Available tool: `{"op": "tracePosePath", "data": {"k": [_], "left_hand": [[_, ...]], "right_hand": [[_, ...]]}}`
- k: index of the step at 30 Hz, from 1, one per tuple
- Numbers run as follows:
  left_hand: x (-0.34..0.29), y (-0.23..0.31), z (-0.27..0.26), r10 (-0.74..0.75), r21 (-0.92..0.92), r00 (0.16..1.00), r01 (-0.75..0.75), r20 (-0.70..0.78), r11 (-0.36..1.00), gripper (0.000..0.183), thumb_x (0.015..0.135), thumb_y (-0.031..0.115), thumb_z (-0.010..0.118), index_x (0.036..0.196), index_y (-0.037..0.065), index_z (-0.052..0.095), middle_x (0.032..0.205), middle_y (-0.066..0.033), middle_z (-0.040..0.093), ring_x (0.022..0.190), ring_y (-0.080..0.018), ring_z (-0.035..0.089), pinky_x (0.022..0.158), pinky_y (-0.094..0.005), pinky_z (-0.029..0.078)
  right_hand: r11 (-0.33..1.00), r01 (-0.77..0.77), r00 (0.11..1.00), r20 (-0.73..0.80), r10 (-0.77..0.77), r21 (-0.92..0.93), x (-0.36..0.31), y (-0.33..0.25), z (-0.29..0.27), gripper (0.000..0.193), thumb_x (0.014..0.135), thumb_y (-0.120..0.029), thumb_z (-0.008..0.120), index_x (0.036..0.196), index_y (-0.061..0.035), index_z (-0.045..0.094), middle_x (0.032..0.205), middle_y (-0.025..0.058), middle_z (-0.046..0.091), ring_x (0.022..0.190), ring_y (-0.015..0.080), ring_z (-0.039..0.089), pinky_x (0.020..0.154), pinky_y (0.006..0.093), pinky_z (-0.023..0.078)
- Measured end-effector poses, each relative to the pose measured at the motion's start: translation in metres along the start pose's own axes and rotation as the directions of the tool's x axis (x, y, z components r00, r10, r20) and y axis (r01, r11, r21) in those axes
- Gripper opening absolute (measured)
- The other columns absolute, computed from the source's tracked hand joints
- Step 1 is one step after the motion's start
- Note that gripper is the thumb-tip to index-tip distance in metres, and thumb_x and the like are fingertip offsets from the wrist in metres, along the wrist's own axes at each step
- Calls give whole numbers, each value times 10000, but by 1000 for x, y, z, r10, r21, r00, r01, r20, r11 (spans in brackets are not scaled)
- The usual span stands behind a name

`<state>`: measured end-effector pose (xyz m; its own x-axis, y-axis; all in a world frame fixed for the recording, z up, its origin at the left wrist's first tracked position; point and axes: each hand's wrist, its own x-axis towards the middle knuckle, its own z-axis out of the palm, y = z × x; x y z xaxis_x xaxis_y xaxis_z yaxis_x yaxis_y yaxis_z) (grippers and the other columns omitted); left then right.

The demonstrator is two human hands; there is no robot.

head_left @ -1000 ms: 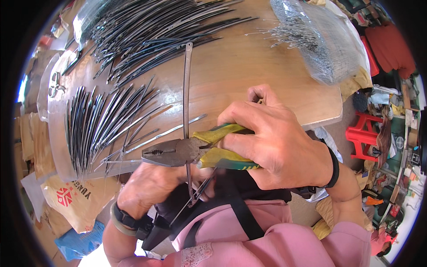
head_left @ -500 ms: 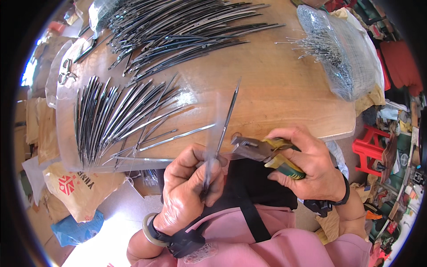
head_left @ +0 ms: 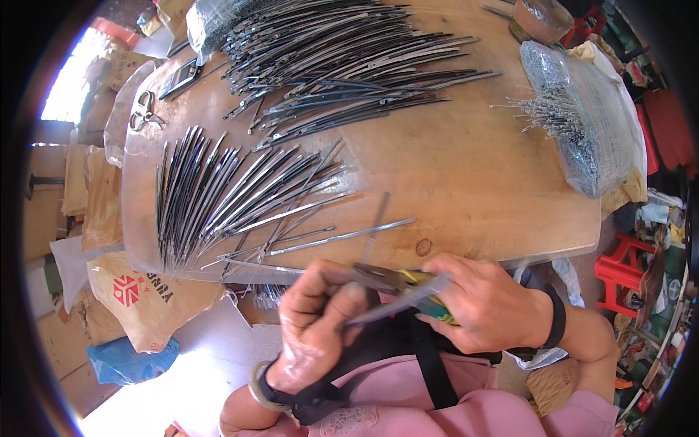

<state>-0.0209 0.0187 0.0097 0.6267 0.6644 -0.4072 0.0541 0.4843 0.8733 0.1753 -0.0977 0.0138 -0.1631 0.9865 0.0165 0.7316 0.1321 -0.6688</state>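
Note:
My left hand (head_left: 317,320) is closed on a thin metal strip (head_left: 400,300), which slants up to the right and is smeared by motion. My right hand (head_left: 495,302) grips pliers (head_left: 380,278) with yellow and green handles. The pliers' jaws reach left to the fingers of my left hand, behind the strip; whether they bite on anything cannot be made out. A second blurred strip (head_left: 377,227) rises from near the jaws. Beyond my left hand, a fan of dark and silver strips (head_left: 218,197) lies on the wooden table (head_left: 480,175).
A big pile of similar strips (head_left: 328,65) lies at the back. Scissors (head_left: 145,111) and a dark handheld device (head_left: 180,78) are at the left. Clear plastic wrap (head_left: 593,138) with thin wires sits at the right, near a tape roll (head_left: 542,20). A red stool (head_left: 619,273) stands beyond.
The pliers have come left to my left hand. The strip in my left hand has tipped from nearly upright to slanting right. The whole view has shifted, the table appearing further right and lower.

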Motion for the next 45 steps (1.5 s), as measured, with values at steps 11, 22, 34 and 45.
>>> {"op": "tracePosePath", "data": {"k": [11,22,34,45], "left_hand": [[46,31,-74,647,882,748,-397,150,255,33,901,-42,573,930,-28,582,664,-63,545,562,-123,488,543,-264,406],[-23,86,-75,849,631,529,-662,12,404,246,814,94,672,1012,-31,597,907,-185,583,744,-300,602,709,-337,496],[-59,129,-122,866,636,478,-624,-150,454,283,851,144,623,1068,-31,577,926,-186,571,739,-287,589,686,-349,486],[-66,141,-147,869,675,460,-583,-185,452,323,885,189,579,1120,-31,558,944,-186,559,735,-276,577,665,-359,477]], "right_hand": [[898,-155,978,-190,82,-411,20,44,-25,383,645,-121,800,925,24,582,1082,173,542,966,339,554,810,415,482],[970,-134,894,-446,30,-203,-7,-27,-94,399,640,-119,782,954,18,578,1077,151,554,938,327,552,852,411,461],[972,-136,876,-481,29,-190,-11,-21,-91,402,668,-118,757,1002,15,578,1058,151,560,926,313,552,862,407,456],[971,-140,872,-488,29,-194,-12,-19,-91,408,693,-118,735,1045,13,578,1041,150,565,914,301,551,872,403,451]]}}
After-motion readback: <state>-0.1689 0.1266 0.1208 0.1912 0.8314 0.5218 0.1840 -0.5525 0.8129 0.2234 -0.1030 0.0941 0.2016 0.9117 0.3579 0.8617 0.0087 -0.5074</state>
